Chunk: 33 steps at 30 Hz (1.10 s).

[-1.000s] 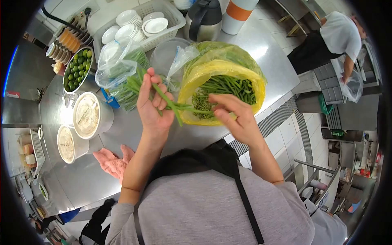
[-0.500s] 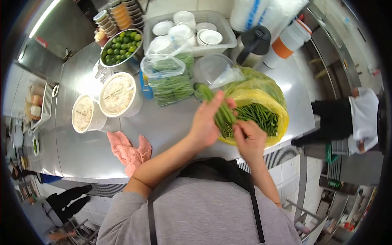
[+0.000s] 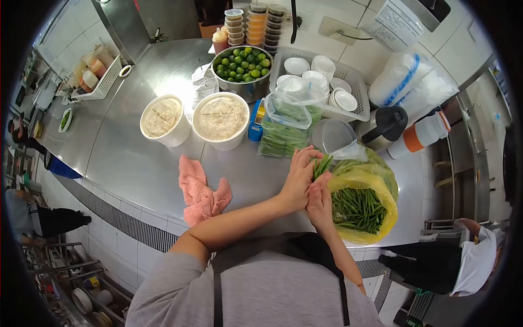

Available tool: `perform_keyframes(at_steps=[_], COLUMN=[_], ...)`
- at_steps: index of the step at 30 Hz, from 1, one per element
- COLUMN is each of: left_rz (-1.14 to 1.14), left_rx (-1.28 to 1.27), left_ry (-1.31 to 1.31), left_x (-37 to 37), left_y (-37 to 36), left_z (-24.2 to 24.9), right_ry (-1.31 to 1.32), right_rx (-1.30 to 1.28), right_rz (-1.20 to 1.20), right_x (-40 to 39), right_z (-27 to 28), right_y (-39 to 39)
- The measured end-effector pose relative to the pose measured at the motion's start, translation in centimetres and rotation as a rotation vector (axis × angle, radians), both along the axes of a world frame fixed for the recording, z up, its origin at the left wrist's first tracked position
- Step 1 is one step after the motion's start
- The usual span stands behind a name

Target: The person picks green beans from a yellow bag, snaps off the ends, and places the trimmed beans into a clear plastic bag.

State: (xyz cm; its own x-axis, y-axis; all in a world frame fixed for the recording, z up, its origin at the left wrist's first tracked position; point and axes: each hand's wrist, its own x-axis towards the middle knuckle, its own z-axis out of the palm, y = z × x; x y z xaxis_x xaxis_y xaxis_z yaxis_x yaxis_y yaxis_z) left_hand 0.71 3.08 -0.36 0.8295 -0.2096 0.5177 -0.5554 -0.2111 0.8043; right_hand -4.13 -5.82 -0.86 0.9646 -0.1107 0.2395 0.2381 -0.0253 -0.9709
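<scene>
Green beans (image 3: 321,166) are grasped in the left hand (image 3: 297,180), its fingers curled over them, tips of the bunch poking out toward the yellow bag (image 3: 390,210). Against that hand, just left of the yellow bag, is the right hand (image 3: 320,200), thumb raised; its fingers are partly hidden, so whether it pinches any beans cannot be told. Many cut pieces (image 3: 362,210) lie inside the yellow bag, which is open at the top and stands near the counter's (image 3: 128,174) front edge.

Beyond the yellow bag and to its left are a clear bag (image 3: 282,137) of long beans and a clear lid (image 3: 328,136). Farther beyond it are a basket (image 3: 357,82) of white bowls (image 3: 322,66), a flask (image 3: 383,126) and, to the flask's right, a white cup (image 3: 420,137) with an orange band.

Well left of the yellow bag are a pink cloth (image 3: 201,191), two lidded tubs (image 3: 220,120) and a blue box (image 3: 256,124); behind these, a metal pot (image 3: 250,90) holds limes (image 3: 242,64). Right of the yellow bag, beyond the counter, a person (image 3: 475,264) in a white top is bent over.
</scene>
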Motion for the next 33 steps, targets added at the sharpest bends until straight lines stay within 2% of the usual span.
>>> perform_keyframes(at_steps=[1,2,3,4,6,8,9,10,11,13,14,16,17,19,20,22,23,25,26,28,29,31,33], left_rz=[-0.121,-0.119,-0.273,-0.431,-0.135,0.285,0.320,0.360,0.357,0.153,0.146,0.126,0.116,0.031,0.026,-0.078,-0.075,-0.155,-0.152,-0.137,-0.147,-0.085,-0.101], left_rx=[-0.017,-0.020,-0.287,-0.553,-0.135,0.234,0.381,0.519,0.516,0.668,0.670,0.589,0.590,0.502,0.504,0.408,0.408,0.261,0.262,0.239,0.243,0.383,0.417], left_ry=[0.041,0.032,0.282,0.533,0.113,-0.159,-0.143,-0.145,-0.147,0.384,0.383,0.080,0.075,0.044,0.048,0.118,0.123,0.280,0.282,0.295,0.299,0.182,0.171], left_x=[0.4,0.7,1.0,1.4,4.7,8.8,11.0,12.3,13.5,14.9,14.7,13.9,13.2,10.2,9.3,8.1,7.9,7.5,7.7,7.9,8.0,8.5,9.1], left_y=[0.4,0.6,0.7,0.9,3.5,6.2,7.6,8.3,8.2,7.9,7.8,7.3,7.1,7.1,7.2,7.6,8.0,9.0,9.5,9.9,9.8,9.1,8.9], left_z=[0.0,0.1,0.3,0.9,2.7,3.8,3.5,3.3,3.7,4.1,3.9,3.6,3.7,6.4,7.2,8.2,8.1,7.9,7.4,6.3,5.9,6.3,7.2], right_ry=[-0.009,0.124,0.257,0.248,0.245,0.226,0.220,0.131,0.130,0.071,0.070,-0.117,-0.121,-0.345,-0.341,-0.376,-0.372,-0.554,-0.553,-0.084,-0.074,0.169,0.192], right_rx=[-0.003,0.151,0.303,0.295,0.285,0.345,0.408,0.337,0.335,0.397,0.398,0.484,0.484,0.429,0.431,0.127,0.129,-0.483,-0.480,-1.130,-1.127,-1.691,-1.727], right_rz=[0.004,0.104,0.203,0.204,0.171,0.134,0.099,0.141,0.137,0.125,0.117,0.157,0.147,0.102,0.096,0.206,0.210,0.272,0.275,0.340,0.334,0.576,0.567], right_x=[0.4,0.7,1.0,1.4,2.5,3.3,3.7,4.3,5.0,6.5,7.2,8.6,9.4,10.6,10.9,11.4,12.0,12.8,13.0,12.6,12.8,14.3,15.2], right_z=[0.1,0.3,0.5,1.0,2.0,2.8,3.1,2.8,3.1,3.7,4.3,5.8,6.4,7.1,6.9,6.0,5.3,4.3,3.9,5.1,5.6,7.0,8.2], right_y=[-0.3,-0.8,-1.3,-1.3,-1.2,-1.6,-1.9,-2.4,-2.3,-2.0,-1.7,-1.2,-0.7,0.6,1.1,1.9,1.8,1.6,1.5,1.5,1.7,2.3,2.4])
